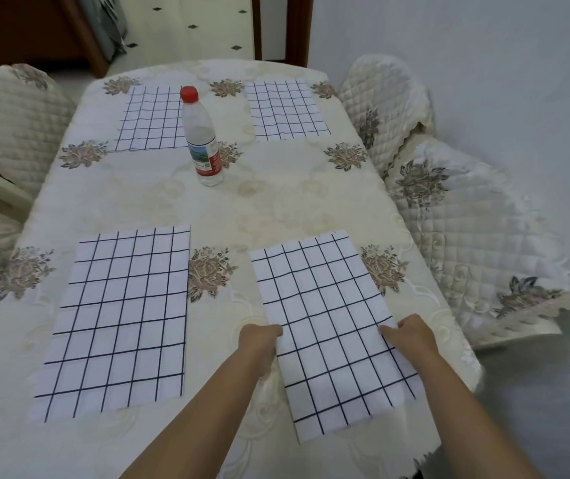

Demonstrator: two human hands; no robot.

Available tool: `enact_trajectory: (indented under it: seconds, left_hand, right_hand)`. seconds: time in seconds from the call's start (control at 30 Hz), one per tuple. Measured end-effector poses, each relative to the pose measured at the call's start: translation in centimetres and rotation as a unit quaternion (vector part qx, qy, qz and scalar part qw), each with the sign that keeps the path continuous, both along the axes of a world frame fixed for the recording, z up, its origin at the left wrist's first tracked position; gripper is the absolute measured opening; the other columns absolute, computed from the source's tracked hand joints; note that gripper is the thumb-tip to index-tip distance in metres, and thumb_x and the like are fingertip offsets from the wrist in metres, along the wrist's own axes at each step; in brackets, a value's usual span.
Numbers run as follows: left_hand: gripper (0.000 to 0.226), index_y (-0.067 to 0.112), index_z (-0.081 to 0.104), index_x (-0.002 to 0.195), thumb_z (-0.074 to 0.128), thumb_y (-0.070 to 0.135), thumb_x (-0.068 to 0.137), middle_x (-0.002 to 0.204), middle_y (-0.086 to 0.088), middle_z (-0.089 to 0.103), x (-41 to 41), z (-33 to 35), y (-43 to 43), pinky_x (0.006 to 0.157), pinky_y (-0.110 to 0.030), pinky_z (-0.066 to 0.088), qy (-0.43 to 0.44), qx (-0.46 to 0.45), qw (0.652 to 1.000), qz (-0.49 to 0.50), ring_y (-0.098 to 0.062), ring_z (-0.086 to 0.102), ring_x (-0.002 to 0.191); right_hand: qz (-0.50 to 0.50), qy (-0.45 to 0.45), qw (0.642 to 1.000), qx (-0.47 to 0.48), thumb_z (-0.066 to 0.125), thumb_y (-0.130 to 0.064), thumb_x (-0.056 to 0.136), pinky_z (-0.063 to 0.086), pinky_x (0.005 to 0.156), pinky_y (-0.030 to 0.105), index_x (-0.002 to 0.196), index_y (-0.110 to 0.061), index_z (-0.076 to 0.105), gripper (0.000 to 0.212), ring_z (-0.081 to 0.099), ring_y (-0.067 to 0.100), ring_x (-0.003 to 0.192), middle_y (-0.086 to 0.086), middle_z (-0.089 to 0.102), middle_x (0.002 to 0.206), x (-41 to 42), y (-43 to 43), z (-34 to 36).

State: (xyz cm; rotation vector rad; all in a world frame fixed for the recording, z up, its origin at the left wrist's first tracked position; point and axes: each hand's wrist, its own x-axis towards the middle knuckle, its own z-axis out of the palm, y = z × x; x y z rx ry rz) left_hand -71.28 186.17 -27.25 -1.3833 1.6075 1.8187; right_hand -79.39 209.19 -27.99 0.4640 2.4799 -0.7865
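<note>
At the far left a quilted chair cover (pixel 17 108) is cut off by the frame edge. On the table (pixel 276 202), under its cream floral cover, the near left cloth (pixel 121 319) lies flat, white with a dark grid, and the far left cloth (pixel 152 122) lies beyond it. A clear plastic bottle (pixel 202 140) with a red cap stands upright just in front of that far cloth, hiding its right corner. The bottle is the only container here, and whether it holds water, or how much, is hard to make out through the clear wall.

Nearer the front, the left hand (pixel 259 340) has its fingers curled onto the left edge of the near right cloth (pixel 328 326). That cloth lies skewed on the table's near right part, its lower end close to the table edge. The right hand (pixel 411 335) pinches the cloth's right edge, fingers bunched together, with their tips hidden against the fabric. The far right cloth (pixel 285 110) lies at the back. Beside the table on the right stands a draped chair (pixel 449 216), its frame wholly hidden under quilting.
</note>
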Motion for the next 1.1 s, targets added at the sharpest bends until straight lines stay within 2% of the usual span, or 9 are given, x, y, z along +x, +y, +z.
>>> enact_trajectory:
  seconds: [0.13, 0.23, 0.3, 0.43, 0.53, 0.63, 0.73, 0.93, 1.1]
  left_hand:
    - [0.036, 0.011, 0.034, 0.054, 0.057, 0.001, 0.080, 0.054, -0.007, 0.036, -0.5, -0.4, -0.4, 0.049, -0.024, 0.028, 0.007, -0.093, 0.995, -0.037, -0.018, 0.036, 0.049]
    - [0.040, 0.011, 0.033, 0.047, 0.056, 0.003, 0.078, 0.049, -0.005, 0.035, -0.9, -0.4, -0.3, 0.050, -0.024, 0.027, 0.015, -0.174, 0.978, -0.115, -0.016, 0.033, 0.043]
    - [0.042, 0.013, 0.029, 0.048, 0.056, 0.003, 0.079, 0.048, 0.000, 0.030, -1.2, -0.6, -0.1, 0.046, -0.023, 0.021, 0.022, -0.207, 0.968, -0.139, -0.013, 0.028, 0.043]
    - [0.020, 0.009, 0.037, 0.078, 0.055, 0.002, 0.082, 0.065, 0.002, 0.034, -1.9, -0.9, -0.1, 0.047, -0.023, 0.026, 0.030, -0.214, 0.970, -0.110, -0.010, 0.033, 0.055]
    - [0.018, 0.008, 0.040, 0.098, 0.050, 0.000, 0.085, 0.078, 0.001, 0.045, -2.6, -1.0, -1.0, 0.056, -0.023, 0.034, 0.032, -0.217, 0.969, -0.109, -0.015, 0.046, 0.073]
    - [0.025, 0.006, 0.047, 0.111, 0.047, 0.000, 0.086, 0.096, -0.005, 0.053, -3.9, -1.4, -2.3, 0.072, -0.026, 0.039, 0.043, -0.228, 0.967, -0.103, -0.021, 0.050, 0.088]
    - [0.022, 0.008, 0.049, 0.108, 0.046, 0.001, 0.087, 0.096, -0.005, 0.054, -5.4, -1.6, -3.4, 0.073, -0.027, 0.040, 0.054, -0.254, 0.958, -0.118, -0.020, 0.050, 0.086]
    - [0.024, 0.007, 0.053, 0.114, 0.049, 0.005, 0.090, 0.107, -0.012, 0.061, -7.3, -2.0, -4.3, 0.073, -0.024, 0.037, 0.085, -0.309, 0.934, -0.158, -0.025, 0.055, 0.093]
    - [0.030, 0.010, 0.051, 0.122, 0.048, 0.009, 0.092, 0.110, -0.015, 0.059, -7.7, -2.4, -4.4, 0.073, -0.027, 0.040, 0.091, -0.355, 0.912, -0.186, -0.027, 0.057, 0.098]
  right_hand:
    - [-0.015, 0.051, 0.999, 0.013, 0.065, -0.022, 0.081, 0.025, 0.045, 0.024, 0.060, -0.012, 0.038, 0.035, 0.038, 0.018, 0.055, 0.009, 0.043, 0.079, -0.5, -0.6, -0.5]
    - [-0.033, 0.062, 0.997, -0.030, 0.063, -0.016, 0.083, 0.030, 0.047, 0.025, 0.078, -0.008, 0.047, 0.019, 0.042, 0.016, 0.057, 0.005, 0.048, 0.074, -0.6, -1.1, -0.4]
    - [-0.046, 0.057, 0.996, -0.059, 0.061, -0.013, 0.084, 0.035, 0.055, 0.027, 0.090, -0.006, 0.045, 0.019, 0.044, 0.017, 0.061, 0.003, 0.048, 0.073, -0.8, -1.3, -0.3]
    - [-0.094, 0.055, 0.988, -0.107, 0.059, -0.006, 0.084, 0.039, 0.071, 0.031, 0.109, -0.003, 0.045, 0.029, 0.048, 0.023, 0.079, 0.006, 0.048, 0.092, -1.5, -1.9, 0.1]
    - [-0.095, 0.060, 0.986, -0.124, 0.057, -0.004, 0.085, 0.039, 0.072, 0.031, 0.117, 0.000, 0.046, 0.034, 0.048, 0.023, 0.082, 0.007, 0.048, 0.095, -2.2, -2.6, 0.2]
    - [-0.090, 0.068, 0.984, -0.141, 0.054, -0.002, 0.086, 0.037, 0.061, 0.029, 0.113, -0.002, 0.049, 0.027, 0.046, 0.018, 0.069, 0.003, 0.050, 0.083, -3.4, -3.5, 0.0]
    - [-0.089, 0.083, 0.981, -0.150, 0.053, -0.003, 0.085, 0.033, 0.050, 0.027, 0.104, -0.003, 0.052, 0.019, 0.044, 0.015, 0.058, 0.001, 0.049, 0.070, -4.5, -4.3, -0.1]
    - [-0.093, 0.110, 0.981, -0.131, 0.053, -0.007, 0.085, 0.033, 0.055, 0.030, 0.088, -0.006, 0.052, 0.004, 0.043, 0.016, 0.057, 0.002, 0.048, 0.064, -5.7, -5.0, -0.4]
    - [-0.108, 0.119, 0.979, -0.125, 0.054, -0.009, 0.084, 0.034, 0.054, 0.029, 0.090, -0.006, 0.054, 0.006, 0.044, 0.015, 0.057, 0.001, 0.050, 0.066, -6.2, -5.0, -0.9]
